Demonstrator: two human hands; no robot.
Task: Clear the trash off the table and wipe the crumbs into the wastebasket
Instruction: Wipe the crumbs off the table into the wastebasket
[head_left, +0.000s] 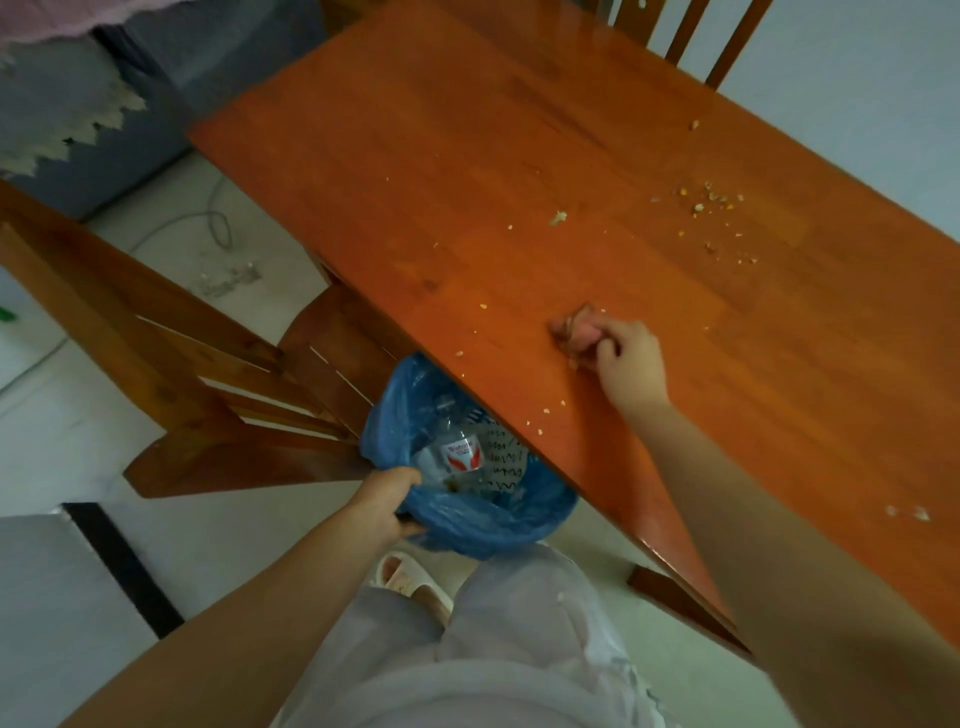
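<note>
The right hand (626, 358) is curling tightly around a pink cloth (574, 330) on the table (415, 156), crumbs (701, 202) lying beyond its fingers; the left hand (387, 501) is gripping the wastebasket (467, 519) rim.

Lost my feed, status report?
Left hand grips wastebasket rim. Right hand presses cloth on table. Crumbs remain. Nothing blocking.

The light is dim and flat, with a cool cast on the floor. A soft glare streaks the table (519, 156) near the upper middle of the frame, suggesting light from beyond its far end. Shadows are weak and diffuse. The wide lens bends straight edges toward the frame corners. Fine detail is soft throughout, and the lower foreground is blurred.
</note>
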